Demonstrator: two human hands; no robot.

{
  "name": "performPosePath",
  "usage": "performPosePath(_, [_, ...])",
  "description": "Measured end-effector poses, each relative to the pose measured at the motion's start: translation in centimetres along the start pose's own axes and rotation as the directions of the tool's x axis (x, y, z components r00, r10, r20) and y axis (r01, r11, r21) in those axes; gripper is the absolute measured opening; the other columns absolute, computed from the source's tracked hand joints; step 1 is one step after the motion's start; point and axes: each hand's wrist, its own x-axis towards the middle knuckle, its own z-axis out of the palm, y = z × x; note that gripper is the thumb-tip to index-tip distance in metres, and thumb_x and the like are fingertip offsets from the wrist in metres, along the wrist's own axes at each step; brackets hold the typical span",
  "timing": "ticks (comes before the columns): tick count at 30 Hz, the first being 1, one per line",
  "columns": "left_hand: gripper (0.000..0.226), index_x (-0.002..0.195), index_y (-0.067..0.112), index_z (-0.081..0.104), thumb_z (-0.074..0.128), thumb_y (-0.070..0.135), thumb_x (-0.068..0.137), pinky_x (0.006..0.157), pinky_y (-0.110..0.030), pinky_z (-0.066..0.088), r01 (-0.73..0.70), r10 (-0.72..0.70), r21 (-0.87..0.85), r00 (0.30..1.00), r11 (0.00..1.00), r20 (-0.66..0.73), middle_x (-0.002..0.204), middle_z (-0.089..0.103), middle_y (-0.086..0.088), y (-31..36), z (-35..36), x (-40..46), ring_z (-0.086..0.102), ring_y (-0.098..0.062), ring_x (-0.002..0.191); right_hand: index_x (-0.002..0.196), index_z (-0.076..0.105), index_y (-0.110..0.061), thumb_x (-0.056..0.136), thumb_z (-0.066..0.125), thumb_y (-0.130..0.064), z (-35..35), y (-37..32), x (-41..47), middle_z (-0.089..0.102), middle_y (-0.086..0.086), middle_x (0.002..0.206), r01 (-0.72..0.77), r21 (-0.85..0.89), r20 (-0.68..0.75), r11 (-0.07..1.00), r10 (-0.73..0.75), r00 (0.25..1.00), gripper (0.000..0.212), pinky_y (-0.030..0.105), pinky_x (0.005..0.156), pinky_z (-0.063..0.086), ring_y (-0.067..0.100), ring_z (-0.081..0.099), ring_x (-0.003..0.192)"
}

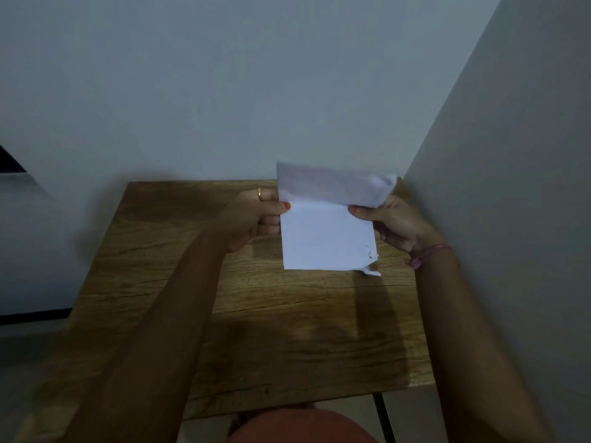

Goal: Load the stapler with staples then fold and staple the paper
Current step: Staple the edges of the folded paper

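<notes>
Both forearms are bare, no sleeves showing; the left hand (252, 215) wears a gold ring (259, 194) on a finger at its 12 o'clock side; its thumbnail carries orange polish. The right hand (395, 223) has the same orange polish, and a pink cord bracelet (430, 254) circles its wrist at 4 o'clock.

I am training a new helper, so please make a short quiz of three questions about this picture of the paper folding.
1. True or false: the paper lies flat on the table.
2. Which hand wears a ring? A) left hand B) right hand
3. Fill in: the paper's torn corner is at its lower ____.

Key: 1 false, both hands hold it above the table; 2 A; 3 right.
</notes>
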Motion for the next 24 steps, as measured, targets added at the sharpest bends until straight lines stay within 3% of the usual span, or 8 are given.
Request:
performPosePath(4, [0.03,0.089,0.023,0.079,0.053,0.006,0.094,0.054,-0.017,0.056,-0.014,0.014,-0.002,1.0,1.0,0.013,0.09,0.076,0.003,0.2,0.1,-0.5,0.071,-0.008,0.074,0.074,0.079,-0.023,0.089,0.056,0.0,-0.1,0.2,-0.1,0.076,0.001,0.087,0.006,-0.087,0.0,0.996,-0.006,1.0,0.036,0.029,0.065,0.057,0.019,0.069,0.078])
performPosePath(7, [0.03,0.082,0.021,0.079,0.056,0.003,0.092,0.061,-0.019,0.057,-0.03,0.03,0.017,0.999,0.999,0.025,0.094,0.077,0.001,0.4,0.2,-0.6,0.072,-0.01,0.083,0.073,0.079,-0.02,0.09,0.055,0.0,-0.2,0.0,-0.7,0.076,0.004,0.088,0.024,-0.11,0.04,0.994,-0.02,0.999,0.035,0.027,0.06,0.059,0.021,0.071,0.081])
performPosePath(9, [0.03,0.078,0.02,0.078,0.058,0.001,0.09,0.065,-0.02,0.057,-0.046,0.045,0.074,0.999,0.996,0.017,0.094,0.077,0.0,0.7,0.3,-0.7,0.073,-0.013,0.086,0.074,0.079,-0.018,0.091,0.053,0.002,-0.4,-0.3,-0.9,0.076,0.006,0.092,0.039,-0.124,0.068,0.991,-0.031,0.997,0.037,0.028,0.067,0.06,0.022,0.072,0.087])
performPosePath(13, [0.034,0.073,0.021,0.077,0.057,0.001,0.09,0.062,-0.018,0.055,-0.089,0.1,0.239,0.994,0.967,-0.034,0.085,0.077,0.004,1.2,0.5,-0.7,0.072,-0.008,0.081,0.076,0.079,-0.02,0.092,0.051,0.004,-0.6,-0.7,-1.3,0.076,0.006,0.095,0.069,-0.191,0.098,0.979,-0.051,0.994,0.04,0.029,0.069,0.06,0.023,0.071,0.093])
performPosePath(16, [0.029,0.076,0.024,0.076,0.059,0.005,0.091,0.061,-0.017,0.055,-0.112,0.125,0.268,0.992,0.957,-0.029,0.087,0.077,0.004,1.4,0.8,-0.8,0.073,-0.008,0.083,0.075,0.079,-0.022,0.092,0.051,0.003,-0.8,-0.9,-1.8,0.076,0.005,0.092,0.121,-0.256,0.073,0.959,-0.106,0.992,0.041,0.037,0.074,0.058,0.024,0.071,0.09])
performPosePath(19, [0.019,0.081,0.028,0.075,0.067,0.011,0.087,0.062,-0.018,0.056,-0.103,0.107,0.299,0.994,0.949,0.003,0.094,0.077,0.004,1.7,0.9,-1.0,0.072,-0.009,0.09,0.073,0.078,-0.022,0.093,0.049,0.004,-0.9,-1.1,-2.2,0.076,0.004,0.091,0.135,-0.263,0.052,0.955,-0.126,0.991,0.044,0.033,0.072,0.059,0.023,0.071,0.089])
performPosePath(24, [0.018,0.09,0.024,0.071,0.07,0.007,0.083,0.079,-0.031,0.056,-0.11,0.118,0.255,0.993,0.961,-0.016,0.098,0.076,0.0,1.7,0.9,-1.1,0.071,-0.015,0.096,0.07,0.078,-0.024,0.093,0.048,0.004,-0.8,-1.2,-2.5,0.076,0.004,0.088,0.137,-0.255,0.015,0.957,-0.138,0.99,0.047,0.041,0.074,0.057,0.03,0.069,0.091])
